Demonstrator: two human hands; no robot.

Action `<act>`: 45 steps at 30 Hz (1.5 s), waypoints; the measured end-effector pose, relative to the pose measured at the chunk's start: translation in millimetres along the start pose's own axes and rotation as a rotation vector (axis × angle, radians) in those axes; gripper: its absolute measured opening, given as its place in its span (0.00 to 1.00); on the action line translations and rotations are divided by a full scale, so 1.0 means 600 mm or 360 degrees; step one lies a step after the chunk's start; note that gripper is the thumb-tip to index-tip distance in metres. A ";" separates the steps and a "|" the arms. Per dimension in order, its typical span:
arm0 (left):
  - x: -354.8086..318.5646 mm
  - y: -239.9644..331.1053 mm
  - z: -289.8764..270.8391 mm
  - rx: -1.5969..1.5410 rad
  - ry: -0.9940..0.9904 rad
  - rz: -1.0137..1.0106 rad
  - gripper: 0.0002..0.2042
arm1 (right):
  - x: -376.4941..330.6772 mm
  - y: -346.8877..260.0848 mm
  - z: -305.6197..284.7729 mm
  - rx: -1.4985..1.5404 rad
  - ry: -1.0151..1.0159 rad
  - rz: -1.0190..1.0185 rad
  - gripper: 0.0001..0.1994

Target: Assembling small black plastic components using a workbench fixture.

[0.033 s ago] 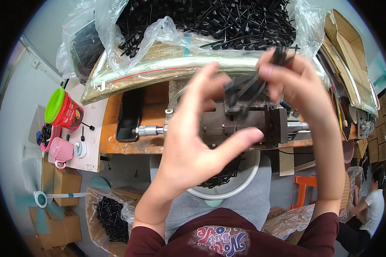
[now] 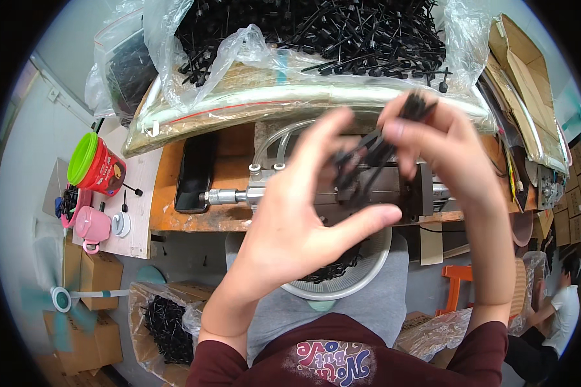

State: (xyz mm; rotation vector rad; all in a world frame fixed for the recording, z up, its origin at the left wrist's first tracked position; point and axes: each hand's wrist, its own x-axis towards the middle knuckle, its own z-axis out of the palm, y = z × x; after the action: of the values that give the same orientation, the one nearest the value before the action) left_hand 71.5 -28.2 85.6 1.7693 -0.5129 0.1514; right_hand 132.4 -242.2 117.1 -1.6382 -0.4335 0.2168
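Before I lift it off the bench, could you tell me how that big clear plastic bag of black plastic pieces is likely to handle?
The clear bag looks thin and crumpled, so it would probably sag and shift rather than hold its shape. Its mouth seems open, with black pieces heaped high, so some may spill if it is tipped. The pieces look thin and light, like those in the right hand, yet the whole heap could be fairly heavy.

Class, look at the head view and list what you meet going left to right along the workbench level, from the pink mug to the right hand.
Pink mug → red tub with green lid → black phone → metal cylinder → left hand → black plastic parts → right hand.
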 end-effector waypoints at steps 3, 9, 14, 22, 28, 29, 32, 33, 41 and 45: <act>-0.010 -0.032 0.016 -0.0032 -0.0256 -0.0177 0.22 | -0.039 0.020 0.030 0.0233 -0.0132 0.0158 0.08; -0.051 -0.047 0.045 -0.0259 -0.0286 -0.0479 0.15 | -0.068 0.046 0.037 0.0159 0.0036 0.0334 0.11; -0.076 -0.051 0.055 -0.0505 -0.0170 -0.0677 0.14 | -0.079 0.063 0.025 0.0202 0.0469 -0.0075 0.10; -0.115 -0.078 0.048 -0.1447 0.0044 -0.0943 0.15 | -0.147 0.124 0.061 -0.0292 0.0377 -0.0631 0.20; -0.122 -0.062 0.054 -0.1498 0.0187 -0.0896 0.15 | -0.149 0.157 0.095 -0.1169 0.0230 -0.0663 0.16; -0.123 -0.064 0.052 -0.1569 0.0199 -0.0884 0.15 | -0.149 0.161 0.098 -0.1220 0.0235 -0.0633 0.16; -0.122 -0.059 0.053 -0.1633 0.0214 -0.0868 0.15 | -0.145 0.168 0.104 -0.1411 0.0251 -0.0585 0.15; -0.123 -0.059 0.055 -0.1637 0.0223 -0.0859 0.14 | -0.143 0.168 0.105 -0.1501 0.0259 -0.0597 0.14; -0.126 -0.075 0.056 -0.1264 0.0282 -0.0567 0.12 | -0.134 0.148 0.108 -0.1873 0.0156 -0.0439 0.12; -0.128 -0.066 0.064 -0.1146 0.0354 -0.0494 0.11 | -0.139 0.148 0.109 -0.1899 0.0162 -0.0523 0.14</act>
State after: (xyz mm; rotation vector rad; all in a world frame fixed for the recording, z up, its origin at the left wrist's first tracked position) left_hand 13.1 -37.9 12.1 1.0870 -0.0960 -0.0542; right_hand 44.8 -221.8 12.2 -2.6670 -0.8283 -0.4721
